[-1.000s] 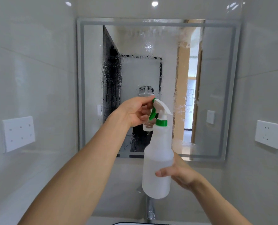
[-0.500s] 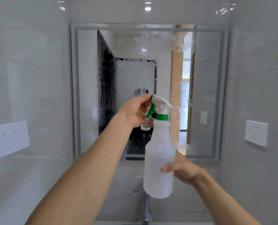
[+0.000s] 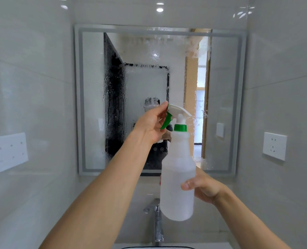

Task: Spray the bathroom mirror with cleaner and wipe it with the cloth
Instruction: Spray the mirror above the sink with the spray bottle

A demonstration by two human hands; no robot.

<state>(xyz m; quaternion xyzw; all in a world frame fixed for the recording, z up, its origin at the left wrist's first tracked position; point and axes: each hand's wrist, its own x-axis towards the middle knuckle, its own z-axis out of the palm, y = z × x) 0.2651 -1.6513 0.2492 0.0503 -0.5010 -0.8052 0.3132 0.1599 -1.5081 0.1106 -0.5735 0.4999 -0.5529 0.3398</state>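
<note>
Two hands on one bottle, spray step in hand. Mirror (image 3: 95, 105) on back wall, centre & right already wet w/ streaks, left strip looks dry. Spray bottle (image 3: 177, 177) upright just in front of glass; right hand (image 3: 203, 187) gripping its body, left hand (image 3: 150, 125) curled at green trigger (image 3: 166, 121). Next prob: aim left, squeeze. Cloth not in view
</note>
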